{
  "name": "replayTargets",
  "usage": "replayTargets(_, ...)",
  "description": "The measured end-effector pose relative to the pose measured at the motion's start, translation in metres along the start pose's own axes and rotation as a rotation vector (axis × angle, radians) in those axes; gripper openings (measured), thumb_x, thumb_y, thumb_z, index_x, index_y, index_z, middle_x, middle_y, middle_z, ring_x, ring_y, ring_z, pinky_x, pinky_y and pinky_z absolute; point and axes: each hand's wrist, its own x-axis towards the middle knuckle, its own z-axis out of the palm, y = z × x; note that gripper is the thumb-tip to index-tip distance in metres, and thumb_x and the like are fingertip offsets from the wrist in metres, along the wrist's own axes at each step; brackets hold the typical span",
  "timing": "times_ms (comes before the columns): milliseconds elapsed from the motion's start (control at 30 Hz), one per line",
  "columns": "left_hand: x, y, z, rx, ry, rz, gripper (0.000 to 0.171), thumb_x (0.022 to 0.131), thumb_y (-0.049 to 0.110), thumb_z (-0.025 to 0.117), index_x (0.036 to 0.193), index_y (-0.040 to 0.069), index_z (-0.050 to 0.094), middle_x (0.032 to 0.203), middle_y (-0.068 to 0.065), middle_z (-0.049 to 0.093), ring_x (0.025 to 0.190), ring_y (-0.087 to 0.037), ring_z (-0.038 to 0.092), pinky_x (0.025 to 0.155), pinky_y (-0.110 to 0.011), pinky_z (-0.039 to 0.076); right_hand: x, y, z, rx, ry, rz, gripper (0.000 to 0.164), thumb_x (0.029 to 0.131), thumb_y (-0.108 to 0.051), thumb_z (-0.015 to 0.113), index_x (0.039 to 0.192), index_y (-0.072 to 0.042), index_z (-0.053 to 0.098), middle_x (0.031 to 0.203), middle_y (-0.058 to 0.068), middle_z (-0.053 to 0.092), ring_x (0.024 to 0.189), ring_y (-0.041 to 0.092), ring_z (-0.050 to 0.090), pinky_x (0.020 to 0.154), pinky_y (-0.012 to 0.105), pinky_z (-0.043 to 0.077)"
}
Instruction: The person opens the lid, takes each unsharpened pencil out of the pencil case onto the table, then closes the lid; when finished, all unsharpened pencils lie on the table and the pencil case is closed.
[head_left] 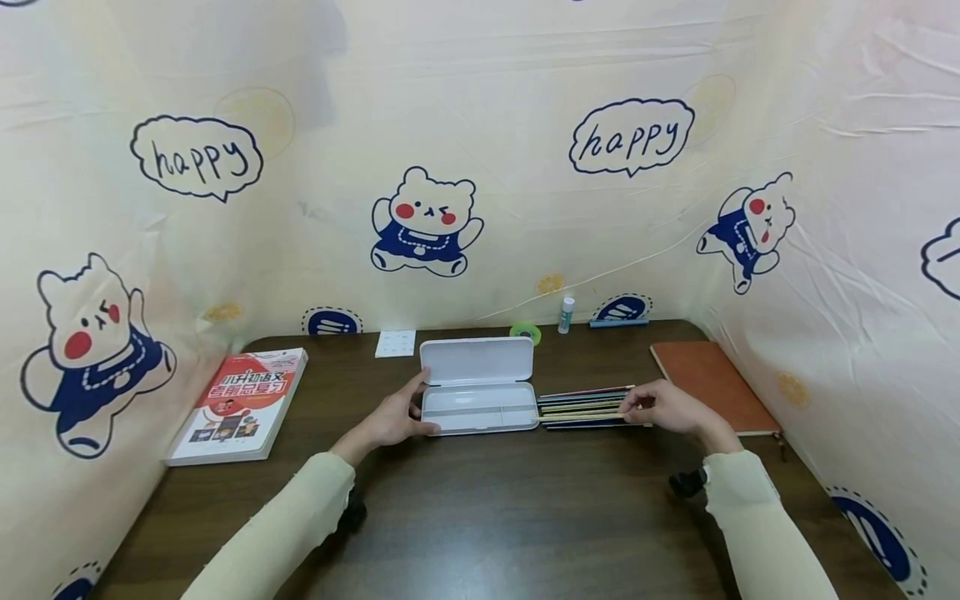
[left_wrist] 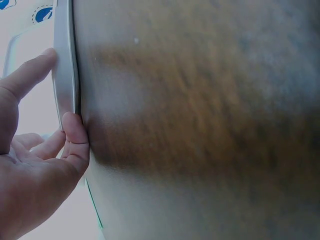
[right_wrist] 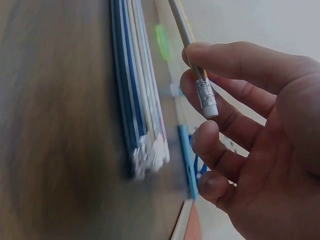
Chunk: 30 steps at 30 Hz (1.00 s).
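A white pencil case (head_left: 459, 421) lies with its lid raised toward the back, its compartments bare. My left hand (head_left: 393, 415) holds the case's left end; in the left wrist view one fingertip presses the case's side wall (left_wrist: 63, 75) and other fingers curl at its corner. My right hand (head_left: 666, 406) pinches a yellowish pencil (right_wrist: 204, 92) between thumb and index finger, close to its metal ferrule and white eraser. In the right wrist view, this pencil is raised above a row of pencils (right_wrist: 135, 85). That row, in several colours, lies just right of the case.
A red-and-white book (head_left: 243, 404) lies at left, a brown notebook (head_left: 712, 385) at right. Along the back are a white card (head_left: 395, 343), green tape roll (head_left: 527, 331), glue stick (head_left: 566, 315) and blue stick-like item (head_left: 618, 322). A printed curtain (head_left: 517, 125) encloses the table.
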Motion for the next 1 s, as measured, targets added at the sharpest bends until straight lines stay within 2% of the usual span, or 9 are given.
replayTargets(200,0.001,0.001,0.0,-0.005,0.001,-0.001,0.108,0.083,0.029,0.082,0.162,0.021,0.009,0.153,-0.014,0.044,0.095,-0.018,0.054,0.079,-0.031,0.046,-0.013,0.017,0.0,-0.031,-0.016,-0.022,0.007,0.092,-0.017,0.071,0.096,-0.013,0.075,0.091,-0.001,0.071,0.076,0.008,0.056,0.072,0.025,0.048)
replayTargets(400,0.0,0.001,0.001,-0.007,0.002,0.0,0.109,0.083,0.029,0.083,0.162,0.021,0.009,0.152,-0.014,0.044,0.095,-0.019,0.054,0.079,-0.031,0.046,-0.015,0.024,0.004,-0.033,-0.008,-0.027,0.006,0.091,-0.013,0.071,0.094,-0.011,0.075,0.087,-0.001,0.071,0.073,0.006,0.055,0.067,0.024,0.047)
replayTargets(567,-0.001,0.001,0.0,-0.006,0.001,-0.002,0.109,0.083,0.029,0.083,0.162,0.021,0.009,0.153,-0.014,0.044,0.096,-0.019,0.054,0.081,-0.032,0.046,-0.012,0.027,0.007,-0.045,0.021,-0.023,0.004,0.089,-0.014,0.073,0.091,-0.012,0.075,0.084,-0.001,0.07,0.072,0.007,0.054,0.067,0.024,0.046)
replayTargets(800,0.0,0.002,0.0,-0.004,0.003,0.004,0.108,0.084,0.028,0.082,0.162,0.022,0.008,0.153,-0.013,0.044,0.096,-0.019,0.054,0.08,-0.031,0.046,-0.009,0.028,0.007,-0.058,0.019,-0.015,0.004,0.087,-0.015,0.076,0.089,-0.012,0.075,0.079,-0.001,0.066,0.071,0.008,0.052,0.065,0.024,0.045)
replayTargets(1000,-0.001,0.003,0.0,0.0,0.004,0.005,0.108,0.083,0.028,0.082,0.162,0.021,0.009,0.153,-0.015,0.044,0.095,-0.019,0.054,0.079,-0.031,0.046,-0.003,0.019,0.003,-0.056,0.035,0.025,0.008,0.091,-0.017,0.072,0.095,-0.012,0.076,0.087,0.0,0.071,0.076,0.012,0.056,0.068,0.027,0.047)
